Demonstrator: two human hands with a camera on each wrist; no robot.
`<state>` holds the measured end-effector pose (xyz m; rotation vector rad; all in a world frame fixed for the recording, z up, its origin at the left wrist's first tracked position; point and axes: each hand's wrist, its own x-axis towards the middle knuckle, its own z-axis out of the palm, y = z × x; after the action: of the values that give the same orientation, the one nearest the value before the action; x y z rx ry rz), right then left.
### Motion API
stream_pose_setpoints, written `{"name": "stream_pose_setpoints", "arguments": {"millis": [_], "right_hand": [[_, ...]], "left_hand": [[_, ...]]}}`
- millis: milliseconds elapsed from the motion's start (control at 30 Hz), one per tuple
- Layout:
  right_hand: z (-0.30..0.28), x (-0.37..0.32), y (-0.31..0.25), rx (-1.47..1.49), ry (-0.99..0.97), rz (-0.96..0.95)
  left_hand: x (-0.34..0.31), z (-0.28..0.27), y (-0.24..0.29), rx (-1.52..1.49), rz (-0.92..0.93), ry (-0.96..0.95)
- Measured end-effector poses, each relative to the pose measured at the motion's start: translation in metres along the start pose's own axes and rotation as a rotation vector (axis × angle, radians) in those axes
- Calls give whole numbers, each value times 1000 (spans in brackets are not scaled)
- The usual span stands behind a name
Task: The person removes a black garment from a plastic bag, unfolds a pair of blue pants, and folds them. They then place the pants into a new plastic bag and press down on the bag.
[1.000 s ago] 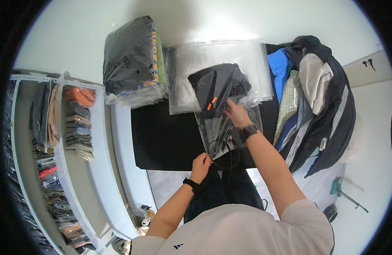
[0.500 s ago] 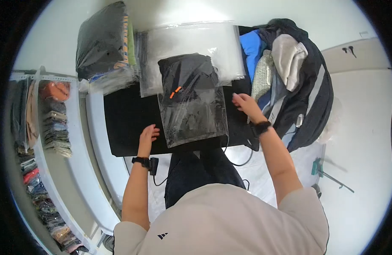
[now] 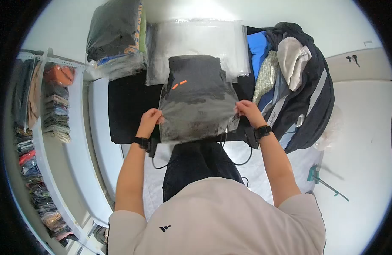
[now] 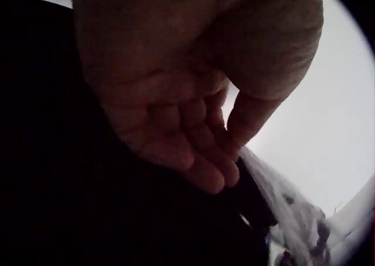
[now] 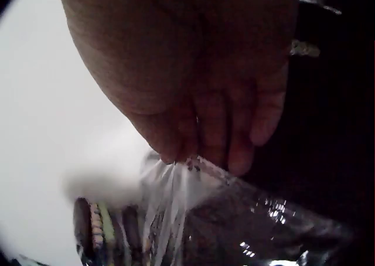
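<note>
A clear plastic bag [image 3: 196, 121] lies in front of the person, with a folded dark garment [image 3: 196, 68] inside its far part and two small orange marks on the garment. The left hand [image 3: 151, 121] pinches the bag's left edge between thumb and fingers. On the opposite edge the right hand [image 3: 250, 112] pinches the plastic, which is drawn into creases across its width. Gathered film [image 5: 170, 201] runs from the right thumb and fingertips in the right wrist view. In the left wrist view, the left hand [image 4: 176, 113] has its thumb against the fingers with film [image 4: 266, 181] at the tips.
Flat clear bags [image 3: 196, 36] lie behind on the black table [image 3: 130, 110]. A stack of bagged clothes [image 3: 115, 38] stands at the back left, a heap of loose garments [image 3: 308, 93] at the right. Shelves [image 3: 59, 110] of folded clothes line the left side.
The right hand left the garment and the left hand the bag's near corner; both hung free beside the bag, then took its two side edges. The bag now lies straighter, its near part stretched.
</note>
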<state>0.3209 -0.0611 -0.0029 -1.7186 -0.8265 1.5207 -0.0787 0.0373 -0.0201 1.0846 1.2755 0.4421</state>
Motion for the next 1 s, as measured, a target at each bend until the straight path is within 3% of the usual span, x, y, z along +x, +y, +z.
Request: {"name": "stream_pose_setpoints", "arguments": {"millis": [100, 167, 200, 233, 333, 467, 633, 700, 767, 833, 900, 967, 1000], "right_hand": [[-12, -13, 33, 12, -94, 144], [-8, -20, 53, -632, 261, -354], [-4, -26, 47, -882, 388, -527], [1, -30, 36, -874, 387, -520], [13, -25, 23, -1291, 143, -786], [19, -6, 28, -1545, -6, -916], [20, -5, 14, -1315, -21, -886], [19, -7, -2, -1065, 111, -864], [13, -8, -26, -918, 130, -893], [7, -16, -60, -615, 137, -916], [11, -30, -94, -556, 164, -993], [17, -52, -126, -319, 228, -778], [18, -58, -140, -366, 270, -746]], "left_hand": [[-16, -13, -21, 224, -73, -163], [-23, -15, -38, 943, 640, 142], [-32, -9, -24, 949, 603, 187], [-34, -5, -18, 956, 599, 179], [-24, 1, -18, 1282, 856, 59], [-12, 7, -18, 1433, 946, -146], [-10, 8, -7, 1240, 825, -144], [-8, 4, 8, 1135, 788, -87], [-4, -5, 28, 982, 938, 9], [-26, -3, 75, 726, 751, 95], [-37, -6, 108, 472, 878, 113], [-58, -6, 148, 453, 833, 161], [-65, -6, 160, 430, 774, 207]]}}
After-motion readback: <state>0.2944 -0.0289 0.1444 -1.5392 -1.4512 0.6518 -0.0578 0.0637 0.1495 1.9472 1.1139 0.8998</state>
